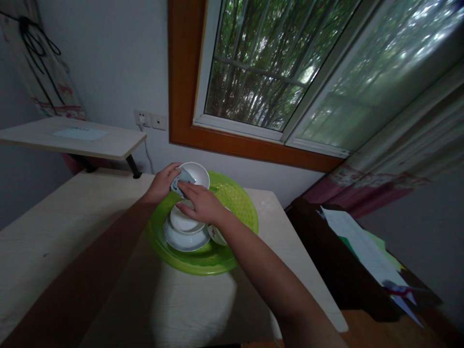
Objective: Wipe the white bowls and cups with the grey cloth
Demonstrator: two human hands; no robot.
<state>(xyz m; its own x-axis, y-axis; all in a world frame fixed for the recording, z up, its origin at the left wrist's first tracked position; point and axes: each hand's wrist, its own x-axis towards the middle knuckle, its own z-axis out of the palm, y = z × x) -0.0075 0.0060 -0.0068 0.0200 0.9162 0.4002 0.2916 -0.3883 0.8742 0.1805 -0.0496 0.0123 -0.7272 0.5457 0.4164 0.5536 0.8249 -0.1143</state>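
Note:
My left hand (162,184) is closed on the left edge of a white bowl (199,174), which is tilted so that part of its inside shows. A grey-blue cloth (185,177) is bunched against this bowl, between my two hands. My right hand (203,203) presses the cloth with its fingers, partly hiding the bowl's lower rim. Below the hands, a smaller white bowl (185,223) rests on a white dish (186,241) in a green plastic basin (251,212). Beside them is a patterned bowl (216,235), partly covered by my right wrist.
The basin stands on a pale wooden table (90,212). A raised shelf (119,145) with a paper sheet (81,133) is at the left. Behind are a wall socket (142,118) and a window (261,72). Papers (358,241) lie on dark furniture at the right.

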